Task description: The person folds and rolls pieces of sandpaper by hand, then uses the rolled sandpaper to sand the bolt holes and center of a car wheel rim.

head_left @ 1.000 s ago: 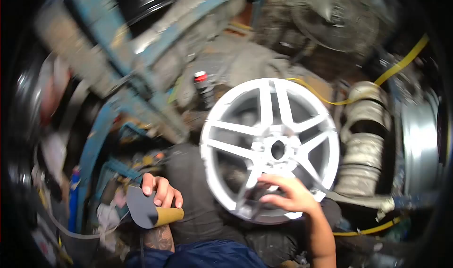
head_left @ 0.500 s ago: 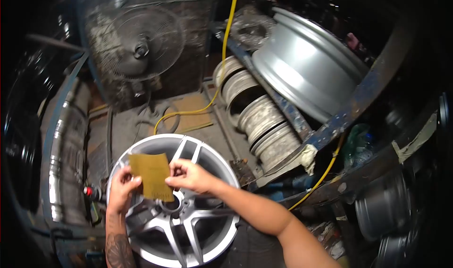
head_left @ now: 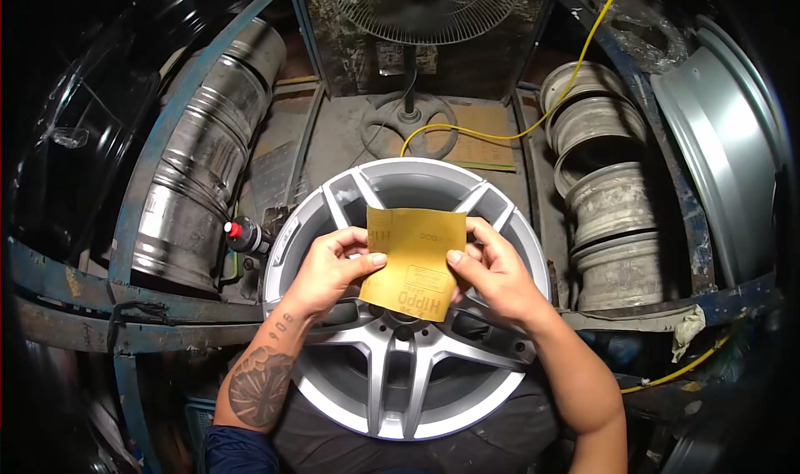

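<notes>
Fingers (head_left: 348,239) of left hand (head_left: 327,275) and right hand (head_left: 500,280) pinch the sandpaper (head_left: 414,257) by both side edges, mid-frame, above the wheel (head_left: 380,366)! Looks light, bendy, easily creased; those edges seem the best hold.

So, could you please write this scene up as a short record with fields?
Held item: HIPPO sandpaper sheet, printed side facing the camera
Left hand: grip on the sheet's left edge, thumb in front
Right hand: grip on its right edge, thumb in front
Beneath: silver alloy wheel, partly hidden by the sheet
Left of wheel: dark bottle, red cap
Beyond wheel: pedestal fan, yellow hose
</notes>
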The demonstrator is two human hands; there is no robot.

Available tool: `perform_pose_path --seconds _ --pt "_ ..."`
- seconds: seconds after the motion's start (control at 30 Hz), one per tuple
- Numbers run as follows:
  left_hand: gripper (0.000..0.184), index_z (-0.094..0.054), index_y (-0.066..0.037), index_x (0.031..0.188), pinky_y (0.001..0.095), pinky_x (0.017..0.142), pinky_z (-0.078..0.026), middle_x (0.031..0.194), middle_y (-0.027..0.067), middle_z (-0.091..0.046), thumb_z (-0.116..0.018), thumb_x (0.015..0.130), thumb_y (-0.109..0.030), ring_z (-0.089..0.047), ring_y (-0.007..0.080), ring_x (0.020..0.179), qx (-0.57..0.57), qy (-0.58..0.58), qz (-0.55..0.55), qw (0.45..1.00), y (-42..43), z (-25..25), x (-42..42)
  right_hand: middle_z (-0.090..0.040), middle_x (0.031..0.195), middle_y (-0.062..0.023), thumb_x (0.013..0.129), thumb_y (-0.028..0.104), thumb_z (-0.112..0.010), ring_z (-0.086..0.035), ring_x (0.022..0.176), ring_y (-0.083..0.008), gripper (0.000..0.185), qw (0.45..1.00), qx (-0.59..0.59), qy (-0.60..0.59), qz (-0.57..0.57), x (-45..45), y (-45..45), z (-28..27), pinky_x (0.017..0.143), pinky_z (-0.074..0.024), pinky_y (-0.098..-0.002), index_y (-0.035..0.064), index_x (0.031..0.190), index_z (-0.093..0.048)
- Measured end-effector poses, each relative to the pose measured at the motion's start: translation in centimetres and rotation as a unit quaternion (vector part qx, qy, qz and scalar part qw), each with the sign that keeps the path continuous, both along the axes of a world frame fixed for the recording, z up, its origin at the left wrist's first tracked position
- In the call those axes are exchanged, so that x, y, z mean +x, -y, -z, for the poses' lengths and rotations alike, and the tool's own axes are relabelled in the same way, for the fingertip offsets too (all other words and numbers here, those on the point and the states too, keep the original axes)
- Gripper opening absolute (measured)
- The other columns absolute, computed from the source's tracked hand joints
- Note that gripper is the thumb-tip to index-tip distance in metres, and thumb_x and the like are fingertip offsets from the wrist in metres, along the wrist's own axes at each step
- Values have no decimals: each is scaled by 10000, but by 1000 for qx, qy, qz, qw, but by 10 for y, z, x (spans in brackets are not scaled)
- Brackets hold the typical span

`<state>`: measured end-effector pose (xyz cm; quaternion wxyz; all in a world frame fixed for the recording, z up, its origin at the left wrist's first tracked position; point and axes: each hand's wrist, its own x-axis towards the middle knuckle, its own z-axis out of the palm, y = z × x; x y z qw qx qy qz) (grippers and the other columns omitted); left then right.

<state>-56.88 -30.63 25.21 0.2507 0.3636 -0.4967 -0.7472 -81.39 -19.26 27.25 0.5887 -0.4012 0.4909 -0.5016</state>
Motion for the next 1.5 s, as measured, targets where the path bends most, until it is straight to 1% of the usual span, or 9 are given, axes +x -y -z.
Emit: perform_pose_path --seconds 0.23,0.4,0.53,0.67,0.77,0.9,1.03,1.1,1.5 --pt "414 -527 -8 1421 322 950 -568 1164 91 -707 -597 1046 -171 -691 159 1085 205 -196 -34 958 -6 -2 -10 -734 1022 -88 1028 10 -524 -671 740 -97 396 987 -118 -73 82 7 1 0 627 -577 -249 41 1409 -629" --pt "745 -290 -94 1618 533 1217 -301 1554 187 -462 -598 1005 -386 -431 333 1455 215 -367 -23 905 -10 -2 -9 -758 980 -149 856 -153 -549 -723 801 -188 572 915 -233 -318 82 9 1 -3 719 -600 -288 118 1332 -714" --pt "981 -64 -144 1664 497 1177 -378 1501 180 -492 -746 963 -224 -514 275 1375 122 -307 -25 943 -13 -9 -6 -704 1247 -166 831 -74 -664 -744 893 -312 590 846 -272 -458 31 23 6 -3 788 -610 -359 229 1335 -710" --pt "715 -284 -71 1592 314 941 -550 1195 97 -710 -693 1007 -119 -688 156 1081 123 -178 -78 973 -10 4 0 -573 1473 -179 850 16 -721 -728 1052 -351 571 826 -213 -519 -58 31 1 -1 868 -607 -372 316 1335 -707" --pt "568 -408 -25 1519 270 884 -561 1130 90 -741 -665 1015 -71 -706 123 1002 58 -144 -101 983 -8 -4 -1 -493 1547 -208 879 55 -736 -668 1204 -382 541 872 -259 -403 -99 32 3 -2 1006 -550 -392 306 1356 -699" --pt "496 -482 1 1467 265 928 -545 1197 120 -727 -658 1004 -27 -694 121 1041 -55 -87 -51 993 -11 -9 -1 -451 1584 -196 966 88 -682 -583 1334 -313 629 976 -187 -90 -64 20 0 -2 1136 -435 -425 57 1555 -465" --pt "514 -462 10 1484 271 951 -533 1194 122 -720 -644 1004 -10 -678 115 1065 -53 -91 12 994 -24 -19 -6 -667 1290 -154 999 95 -682 -648 1115 -140 547 998 -47 11 34 29 2 3 930 -532 -274 0 1499 -480" --pt "520 -457 8 1491 276 956 -533 1197 122 -719 -642 1005 -10 -676 114 1069 -50 -79 33 995 -26 -18 -5 -742 1100 -112 991 97 -716 -691 981 -122 397 996 -56 -55 33 31 2 10 898 -554 -271 -45 1346 -608" --pt "542 -415 8 1527 275 935 -550 1191 122 -730 -624 1036 -90 -701 130 1047 21 -75 62 995 -22 -19 -2 -743 1044 -98 979 61 -722 -697 946 -101 299 998 -43 -34 45 33 -2 7 849 -571 -254 -75 1232 -642"
